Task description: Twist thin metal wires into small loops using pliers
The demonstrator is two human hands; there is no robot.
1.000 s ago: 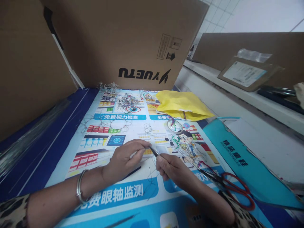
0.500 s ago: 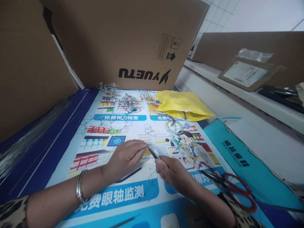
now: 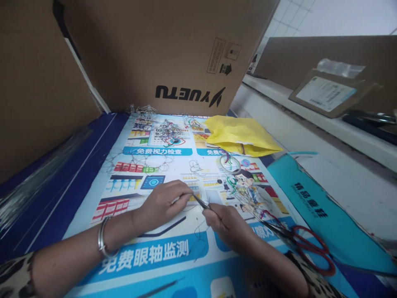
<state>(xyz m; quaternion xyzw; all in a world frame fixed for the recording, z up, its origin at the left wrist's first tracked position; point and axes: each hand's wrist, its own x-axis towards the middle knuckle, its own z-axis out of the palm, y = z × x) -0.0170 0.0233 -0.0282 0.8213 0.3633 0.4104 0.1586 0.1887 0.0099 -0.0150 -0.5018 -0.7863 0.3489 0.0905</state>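
My left hand [image 3: 164,203] is closed in a pinch. Its fingertips meet the tip of a slim pointed metal tool [image 3: 201,201]; what they pinch is too small to make out. My right hand [image 3: 226,222] wraps round the tool, hiding its handle, so I cannot tell whether it is tweezers or fine-nosed pliers. Thin wire [image 3: 200,234] curls on the printed sheet [image 3: 194,223] just below the hands. Red-handled scissors [image 3: 313,248] lie beside my right forearm, blades pointing up-left. Tangled thin wires [image 3: 248,192] rest up and right of my right hand.
A cardboard box wall [image 3: 139,54] stands behind the sheet. Near it are a wire heap [image 3: 170,129], a yellow pouch [image 3: 242,134] and a clear ring-shaped roll [image 3: 229,163]. A teal bag [image 3: 300,198] lies right; clear plastic-like strands [image 3: 40,174] lie left.
The view has shifted slightly. Both hands keep nearly the same pose, with the tool tip still at the left fingertips.
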